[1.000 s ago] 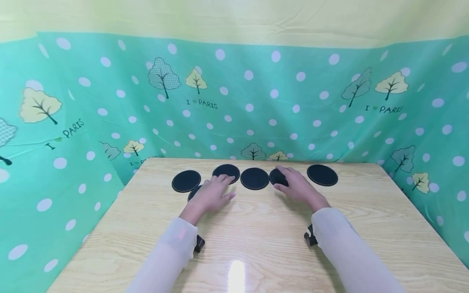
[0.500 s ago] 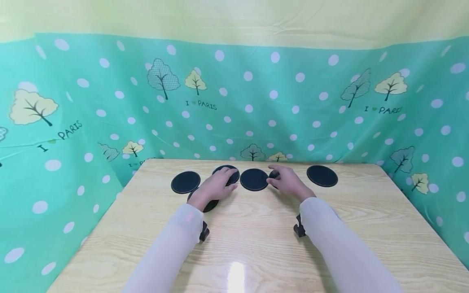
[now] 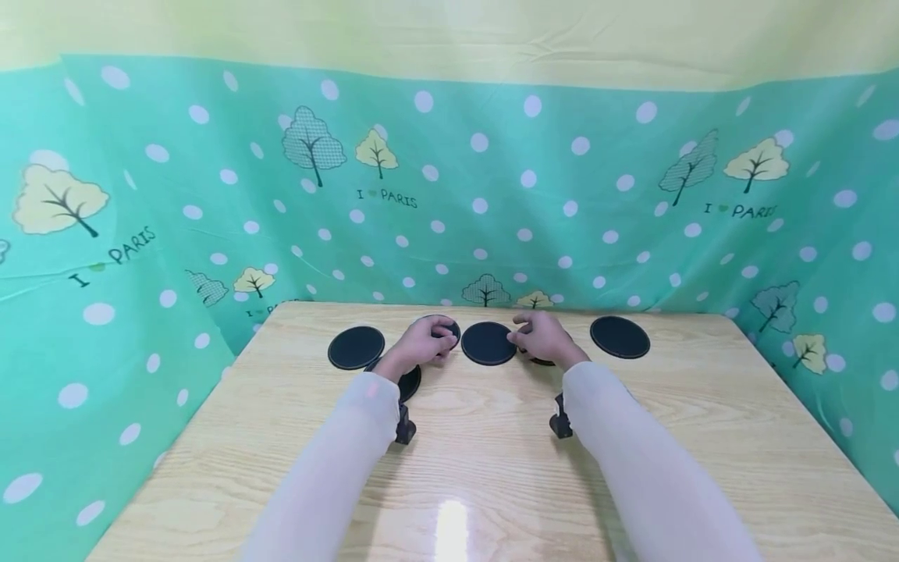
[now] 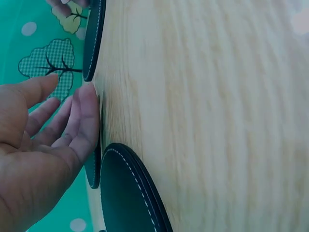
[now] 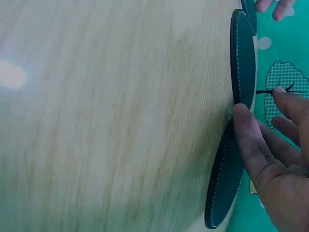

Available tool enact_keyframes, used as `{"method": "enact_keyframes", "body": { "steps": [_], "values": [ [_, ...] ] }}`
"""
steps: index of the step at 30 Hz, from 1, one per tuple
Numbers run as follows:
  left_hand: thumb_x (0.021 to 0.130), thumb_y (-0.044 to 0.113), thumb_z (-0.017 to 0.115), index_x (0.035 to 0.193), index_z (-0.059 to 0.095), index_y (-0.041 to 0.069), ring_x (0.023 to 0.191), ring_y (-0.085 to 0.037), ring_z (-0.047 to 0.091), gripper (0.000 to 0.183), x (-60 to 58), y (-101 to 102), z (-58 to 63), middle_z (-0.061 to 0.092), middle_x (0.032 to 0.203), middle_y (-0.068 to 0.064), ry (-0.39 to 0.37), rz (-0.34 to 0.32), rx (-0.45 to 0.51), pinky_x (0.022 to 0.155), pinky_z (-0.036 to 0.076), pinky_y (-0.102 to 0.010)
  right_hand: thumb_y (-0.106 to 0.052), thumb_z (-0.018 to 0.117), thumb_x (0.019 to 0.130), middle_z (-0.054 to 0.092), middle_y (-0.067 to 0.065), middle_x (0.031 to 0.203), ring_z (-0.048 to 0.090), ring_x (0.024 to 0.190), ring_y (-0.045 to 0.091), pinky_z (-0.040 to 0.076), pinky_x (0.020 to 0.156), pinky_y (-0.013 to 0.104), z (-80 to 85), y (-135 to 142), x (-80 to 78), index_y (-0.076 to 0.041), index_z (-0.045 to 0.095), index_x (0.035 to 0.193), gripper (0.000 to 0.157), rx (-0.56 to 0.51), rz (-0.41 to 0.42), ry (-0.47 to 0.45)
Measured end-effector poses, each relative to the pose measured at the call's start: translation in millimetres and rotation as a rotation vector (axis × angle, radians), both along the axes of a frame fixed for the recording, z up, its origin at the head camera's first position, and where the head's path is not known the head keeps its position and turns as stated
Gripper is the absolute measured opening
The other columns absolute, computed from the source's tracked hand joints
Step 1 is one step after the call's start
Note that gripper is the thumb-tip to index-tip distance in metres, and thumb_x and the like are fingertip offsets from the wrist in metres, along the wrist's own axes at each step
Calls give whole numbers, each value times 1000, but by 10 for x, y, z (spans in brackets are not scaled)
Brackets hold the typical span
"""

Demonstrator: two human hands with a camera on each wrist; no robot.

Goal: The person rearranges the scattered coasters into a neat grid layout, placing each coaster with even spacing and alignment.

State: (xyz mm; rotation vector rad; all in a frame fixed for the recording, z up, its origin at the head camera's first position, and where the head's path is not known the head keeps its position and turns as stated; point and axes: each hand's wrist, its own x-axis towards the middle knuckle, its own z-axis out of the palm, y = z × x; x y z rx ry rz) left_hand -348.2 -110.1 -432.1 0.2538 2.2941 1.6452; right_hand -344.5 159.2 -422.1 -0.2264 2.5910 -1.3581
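Note:
Several round black coasters with pale stitched edges lie at the far side of the table. In the head view my left hand (image 3: 421, 345) hovers at the front of one coaster (image 3: 455, 329), partly covering it, with its fingers loosely bent. Its wrist is above a nearer coaster (image 3: 410, 384). My right hand (image 3: 546, 339) is over another coaster (image 3: 542, 361), its fingertips by the middle coaster (image 3: 488, 343). In the right wrist view a fingertip meets or nearly meets the edge between two coasters (image 5: 245, 63); contact is unclear. Neither hand grips anything.
One more coaster (image 3: 356, 347) lies at the far left and another (image 3: 620, 337) at the far right. A green dotted cloth (image 3: 485, 195) hangs behind and beside the wooden table (image 3: 485, 453). Black wrist devices (image 3: 405, 425) sit under both sleeves.
Both hands have moved inward: the right hand leftward, the left hand slightly to the right. More of the coaster below the left wrist shows now. The coasters look unmoved.

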Motion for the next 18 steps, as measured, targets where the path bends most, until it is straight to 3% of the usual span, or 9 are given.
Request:
{"method": "enact_keyframes", "body": {
  "steps": [2, 7, 18],
  "values": [
    [104, 5, 59, 148, 46, 1, 84, -26, 61, 46, -15, 9, -2, 58, 121, -15, -61, 27, 69, 69, 61, -35, -10, 60, 104, 65, 25, 125, 69, 99, 33, 64, 75, 37, -3, -14, -17, 4, 43, 151, 53, -34, -11, -31],
    [104, 5, 58, 150, 45, 2, 87, -25, 62, 47, -53, 40, 24, 58, 126, -16, -160, 66, 135, 75, 63, -36, -8, 58, 104, 62, 27, 129, 67, 96, 33, 64, 77, 40, 9, -8, -52, 5, 41, 152, 52, -118, -26, -89],
    [107, 8, 52, 155, 40, 5, 89, -30, 70, 50, -115, 124, 55, 52, 144, -19, -236, 87, 163, 79, 64, -40, -6, 55, 105, 55, 30, 138, 67, 90, 31, 63, 83, 43, 17, 21, -118, 6, 40, 152, 51, -201, -39, -175]
  ]
}}
